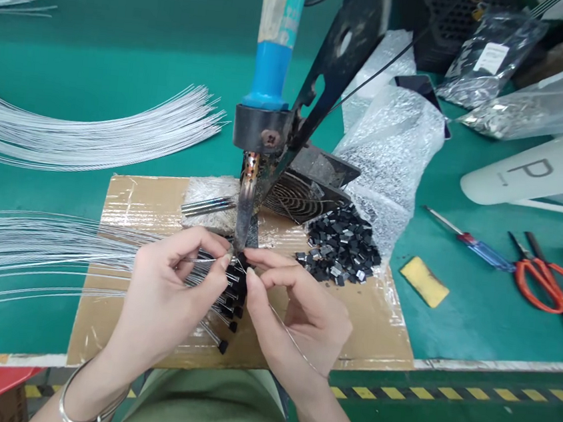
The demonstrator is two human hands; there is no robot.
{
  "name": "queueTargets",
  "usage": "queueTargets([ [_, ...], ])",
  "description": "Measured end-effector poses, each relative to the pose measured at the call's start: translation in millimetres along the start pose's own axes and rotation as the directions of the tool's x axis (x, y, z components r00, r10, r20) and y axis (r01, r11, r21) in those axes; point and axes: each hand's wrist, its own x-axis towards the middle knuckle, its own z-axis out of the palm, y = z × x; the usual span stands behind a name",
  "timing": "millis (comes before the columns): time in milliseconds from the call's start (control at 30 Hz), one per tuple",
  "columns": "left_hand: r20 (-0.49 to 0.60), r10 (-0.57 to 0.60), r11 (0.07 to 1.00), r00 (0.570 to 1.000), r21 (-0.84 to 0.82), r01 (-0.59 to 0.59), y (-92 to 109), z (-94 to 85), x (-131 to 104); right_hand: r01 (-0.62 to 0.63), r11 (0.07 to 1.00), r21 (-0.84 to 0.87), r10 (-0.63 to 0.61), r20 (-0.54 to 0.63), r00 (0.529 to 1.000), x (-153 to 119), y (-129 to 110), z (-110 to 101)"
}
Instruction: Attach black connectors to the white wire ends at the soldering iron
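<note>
A blue-handled soldering iron (275, 69) is clamped tip down, its dark tip (243, 224) between my two hands. My left hand (177, 287) is pinched closed just left of the tip, on a small piece that its fingertips mostly hide. My right hand (296, 306) is closed on a thin strand of solder wire (293, 340), which runs from the fingertips back under the palm. Below the tip lie white wires with black connectors (222, 346) on their ends. The wire bundle (46, 247) stretches off to the left, partly behind my left hand.
A cardboard sheet (374, 335) covers the bench front. To its right are a pile of small black parts (343, 244), a yellow sponge (424, 281), a screwdriver (469, 241) and orange-handled scissors (550, 286). Behind the iron stands a fan (303, 193). Another white wire bundle (93, 131) lies left.
</note>
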Motion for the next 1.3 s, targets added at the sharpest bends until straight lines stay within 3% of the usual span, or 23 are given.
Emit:
queueTargets([
  [600, 0.004, -0.028, 0.999, 1.000, 0.035, 0.028, -0.1, -0.9, -0.1, 0.061, 0.998, -0.035, -0.061, 0.002, 0.998, -0.4, -0.4, 0.6],
  [833, 0.017, -0.029, 0.999, 0.999, 0.020, 0.029, -0.9, -0.9, -1.1, 0.010, 1.000, -0.027, -0.010, -0.008, 1.000, 0.0, 0.3, 1.3],
  [1300, 0.001, -0.019, 0.999, 1.000, 0.044, 0.019, 1.0, -2.7, -3.5, 0.045, 0.997, -0.066, -0.047, -0.022, 0.999, 2.0, -1.1, 2.2],
])
